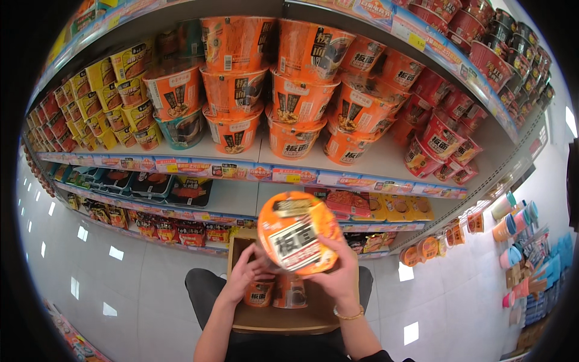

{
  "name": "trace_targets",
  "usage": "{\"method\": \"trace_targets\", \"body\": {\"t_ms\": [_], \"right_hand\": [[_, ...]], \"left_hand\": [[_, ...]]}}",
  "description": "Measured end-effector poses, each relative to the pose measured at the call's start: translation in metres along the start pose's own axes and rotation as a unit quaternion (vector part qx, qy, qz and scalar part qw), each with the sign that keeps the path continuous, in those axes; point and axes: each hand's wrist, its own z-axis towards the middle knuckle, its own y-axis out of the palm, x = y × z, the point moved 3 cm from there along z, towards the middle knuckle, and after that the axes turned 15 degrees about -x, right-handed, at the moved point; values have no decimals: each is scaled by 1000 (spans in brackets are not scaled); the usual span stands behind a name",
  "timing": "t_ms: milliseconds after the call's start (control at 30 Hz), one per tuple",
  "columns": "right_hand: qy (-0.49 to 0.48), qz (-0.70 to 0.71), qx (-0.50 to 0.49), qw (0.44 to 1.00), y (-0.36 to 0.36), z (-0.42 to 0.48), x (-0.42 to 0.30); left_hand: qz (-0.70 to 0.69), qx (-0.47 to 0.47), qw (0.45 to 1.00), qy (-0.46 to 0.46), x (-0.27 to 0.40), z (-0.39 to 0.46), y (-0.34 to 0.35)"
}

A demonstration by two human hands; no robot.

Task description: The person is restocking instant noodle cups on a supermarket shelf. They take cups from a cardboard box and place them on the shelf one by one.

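Observation:
An orange instant noodle bowl (296, 233), its printed lid facing up and slightly blurred, is gripped at its right side by my right hand (337, 267). My left hand (253, 271) is at the bowl's lower left, fingers bent; whether it touches the bowl cannot be told. Below both hands a cardboard box (285, 323) stands between my knees. Orange noodle bowls, one of them (258, 294) at the left, sit inside it. Stacks of similar orange bowls (296, 99) stand on the shelf ahead.
The shelf's edge strip (258, 173) runs across ahead of me. Yellow noodle packs (99, 104) are stacked at the left, red bowls (441, 135) at the right. Lower shelves hold black trays (190, 192) and bagged noodles (192, 236). Cups and blue goods (509, 226) stand far right.

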Motion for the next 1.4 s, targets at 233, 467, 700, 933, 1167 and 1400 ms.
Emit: {"method": "trace_targets", "body": {"t_ms": [233,467,700,933,1167,1400], "right_hand": [[-129,-81,205,967,-120,57,-50],[-161,-56,161,972,-188,131,-97],[-132,-119,136,975,-214,204,-104],[-58,-194,129,971,-219,267,-104],[-70,-155,97,981,-215,297,-96],[-131,-124,91,979,-208,306,-83]], "left_hand": [[86,7,991,-98,-5,2,21],[136,49,983,-114,-10,-7,22],[138,35,983,-119,-19,-4,11],[354,32,917,-183,-22,-7,10],[561,-109,743,-349,-40,-21,5],[592,-106,708,-370,-40,-25,0]]}}
